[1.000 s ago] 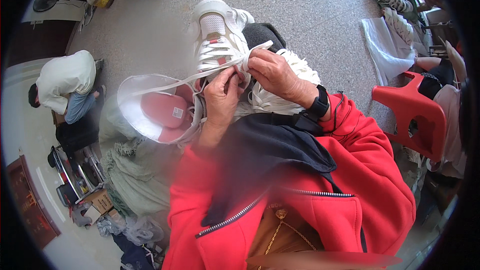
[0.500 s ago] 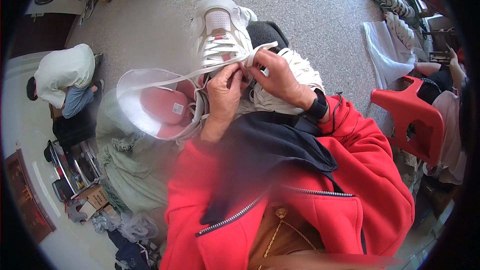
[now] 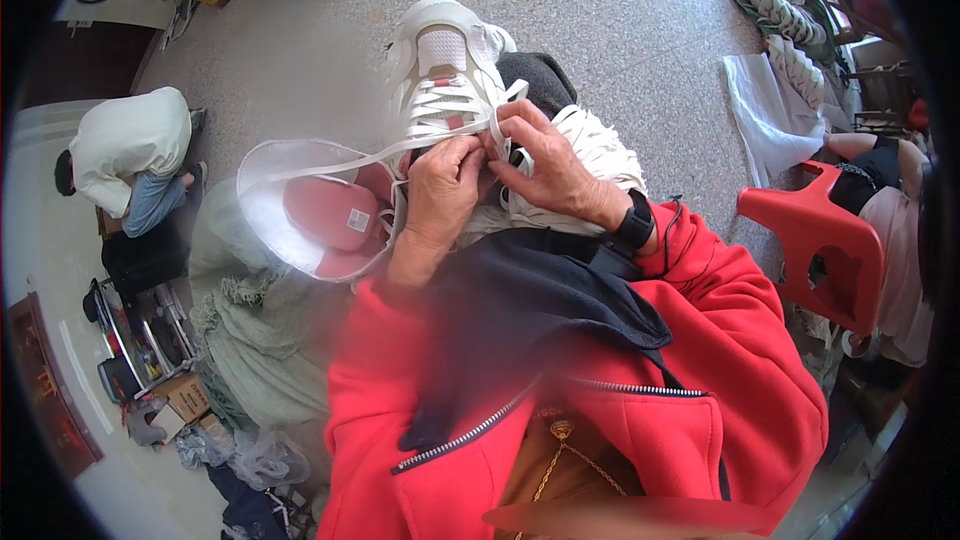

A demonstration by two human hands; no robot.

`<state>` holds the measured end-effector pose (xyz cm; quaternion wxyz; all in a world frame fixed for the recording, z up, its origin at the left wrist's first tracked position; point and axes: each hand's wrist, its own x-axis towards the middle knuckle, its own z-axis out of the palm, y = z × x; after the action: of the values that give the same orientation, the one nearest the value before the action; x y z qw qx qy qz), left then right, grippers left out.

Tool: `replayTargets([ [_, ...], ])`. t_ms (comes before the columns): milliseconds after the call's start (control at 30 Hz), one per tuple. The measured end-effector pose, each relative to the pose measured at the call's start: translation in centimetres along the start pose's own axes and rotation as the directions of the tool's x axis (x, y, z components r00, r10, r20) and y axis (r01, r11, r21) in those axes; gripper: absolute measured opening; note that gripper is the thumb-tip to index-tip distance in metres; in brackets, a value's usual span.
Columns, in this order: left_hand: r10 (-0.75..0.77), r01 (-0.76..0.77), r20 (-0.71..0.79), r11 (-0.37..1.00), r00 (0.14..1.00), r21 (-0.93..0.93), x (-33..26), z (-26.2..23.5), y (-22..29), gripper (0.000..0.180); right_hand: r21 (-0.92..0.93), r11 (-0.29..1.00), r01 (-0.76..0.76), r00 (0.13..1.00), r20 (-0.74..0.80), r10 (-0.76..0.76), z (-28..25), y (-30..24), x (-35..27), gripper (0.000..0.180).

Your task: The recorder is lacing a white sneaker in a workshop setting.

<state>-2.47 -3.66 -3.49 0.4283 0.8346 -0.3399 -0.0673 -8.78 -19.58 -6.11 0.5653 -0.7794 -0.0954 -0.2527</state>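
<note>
Hands meet over a white sneaker [image 3: 447, 75] that rests on the person's lap with its toe pointing away; the left hand [image 3: 440, 195] and the right hand [image 3: 545, 165] are close together at the shoe's tongue, each pinched shut on the white lace [image 3: 400, 147]; one strand of that lace runs off to the left in a long taut line; a bundle of loose white laces [image 3: 590, 145] lies just beside the right hand, partly under its wrist, which wears a black watch [image 3: 633, 225]; to the left of the hands a clear plastic bag [image 3: 275, 215] holds a red insole [image 3: 325, 215], touching the shoe's near side; a dark blue cloth [image 3: 540, 290] and red jacket sleeves [image 3: 730, 340] hide the lap below; a red plastic stool [image 3: 815, 240] stands well apart on the right; more white sneakers [image 3: 775, 0] lie on the grey floor [image 3: 620, 0] at upper right; another person [image 3: 125, 155] in a white top crouches far left; pale green sacks [image 3: 255, 360] sit below the bag.
</note>
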Motion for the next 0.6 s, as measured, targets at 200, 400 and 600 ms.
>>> replayTargets([
  [200,0.01,-0.039,0.082,0.935,0.997,0.353,-3.0,-4.8,1.6,0.007,-0.216,0.976,0.007,0.999,-0.045,-0.017,0.8,0.8,-0.6,0.025],
  [400,-0.233,0.22,-0.037,0.835,0.972,0.504,-8.2,-13.6,4.0,0.007,-0.18,0.98,-0.082,0.997,-0.019,0.08,0.0,1.0,-1.1,0.033],
  [600,-0.055,0.013,0.043,0.756,0.998,0.655,-6.8,-13.7,5.1,0.027,-0.091,0.984,-0.156,0.987,0.022,0.158,-0.6,-0.1,-0.1,0.032],
])
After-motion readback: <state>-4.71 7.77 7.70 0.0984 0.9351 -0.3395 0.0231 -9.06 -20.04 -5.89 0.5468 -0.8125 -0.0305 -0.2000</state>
